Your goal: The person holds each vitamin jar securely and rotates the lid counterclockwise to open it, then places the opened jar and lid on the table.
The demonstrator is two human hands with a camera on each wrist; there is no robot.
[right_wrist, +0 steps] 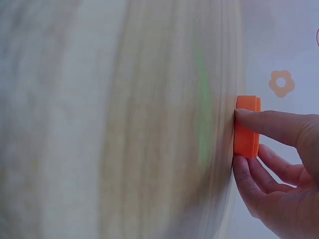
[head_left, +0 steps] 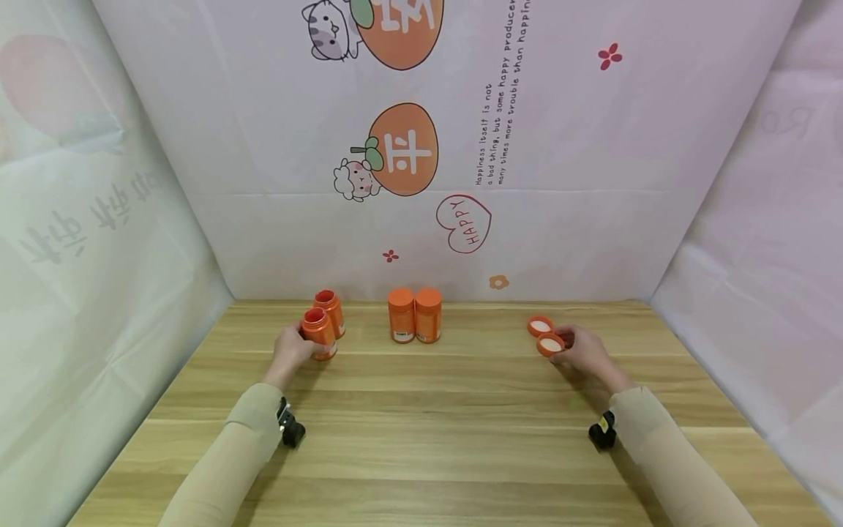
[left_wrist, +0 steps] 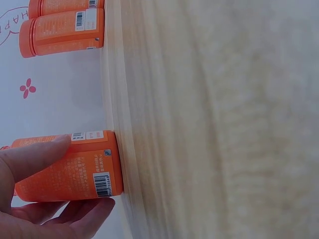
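Frame left, my left hand grips cylindrical orange plastic jar, right hand pinches round orange lid; sideways nudge could topple jar.

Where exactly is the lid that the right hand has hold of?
In the head view, the gripped lid lies on the right side of the wooden table, pinched by the right hand, just nearer the person than the other lid.
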